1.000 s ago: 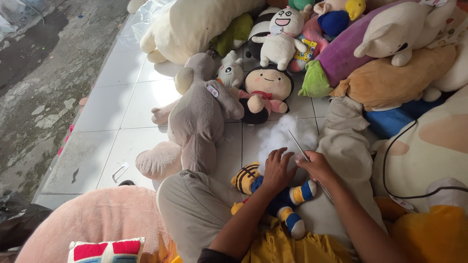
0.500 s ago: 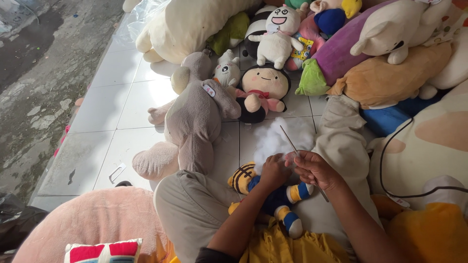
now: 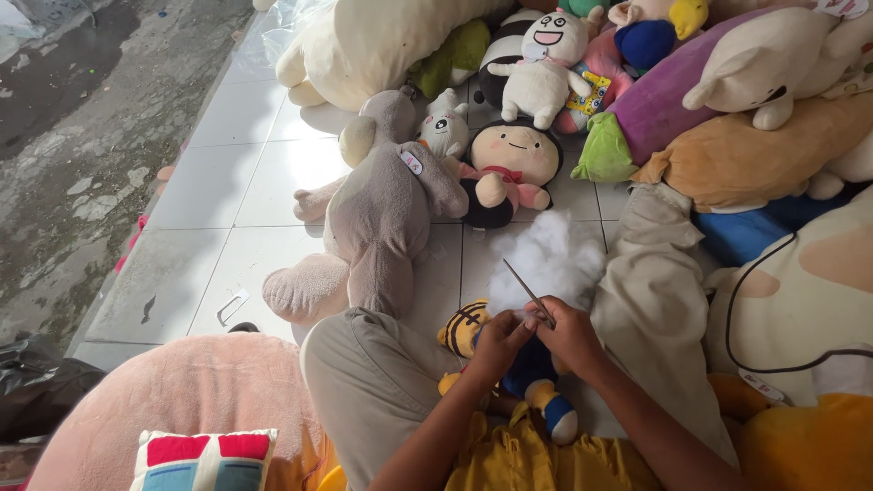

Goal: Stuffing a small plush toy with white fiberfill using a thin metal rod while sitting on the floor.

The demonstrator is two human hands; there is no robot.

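The small striped doll (image 3: 509,364), a soft toy with a yellow-and-brown striped head, dark blue body and blue-and-yellow feet, lies across my lap between my knees, its head toward the white tiled floor (image 3: 227,182). My left hand (image 3: 496,341) is closed on the doll's upper body, pinching the fabric, and my right hand (image 3: 568,332) is closed around a thin metal rod (image 3: 526,291) whose free end slants up and away to the left while the lower end meets the doll just where the two hands touch. A heap of white stuffing (image 3: 546,259) sits on the floor just beyond my hands, near my right knee. I judge the filling to be partway done: the doll already has some shape in the legs and feet, the loose fibre is still piled up beside it, and I cannot see whether the opening is sewn or open because my hands cover it. Around me the other toys lie untouched: a big grey plush animal (image 3: 382,218) stretched on the tiles, a round-faced doll with black hair (image 3: 509,168) just beside it, a purple cushion (image 3: 655,109) and a tan cushion (image 3: 746,155) in the heap at the right, and a pink plush (image 3: 173,400) against my left knee.
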